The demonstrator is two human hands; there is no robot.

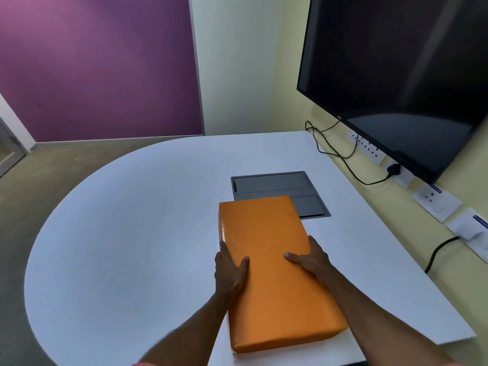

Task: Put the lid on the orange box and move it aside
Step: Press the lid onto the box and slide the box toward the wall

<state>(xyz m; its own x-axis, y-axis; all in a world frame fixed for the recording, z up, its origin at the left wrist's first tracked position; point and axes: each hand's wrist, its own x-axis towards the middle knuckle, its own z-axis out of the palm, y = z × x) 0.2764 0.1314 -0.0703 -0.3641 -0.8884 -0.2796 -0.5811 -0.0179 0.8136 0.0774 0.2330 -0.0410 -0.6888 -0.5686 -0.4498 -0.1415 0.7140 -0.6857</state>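
The orange box (274, 286) lies lengthwise on the white table (132, 233) in front of me, with its lid on; the top is one smooth orange face. My left hand (229, 273) grips the box's left side, thumb resting on top. On the opposite side my right hand (310, 260) holds the right edge, its thumb also on the lid. The fingers of both hands are hidden behind the box's sides.
A grey flush cable hatch (303, 191) is set into the table just beyond the box. A large dark TV (409, 75) hangs on the right wall above sockets (435, 199) and black cables (351, 165). The table's curved edge runs along the left.
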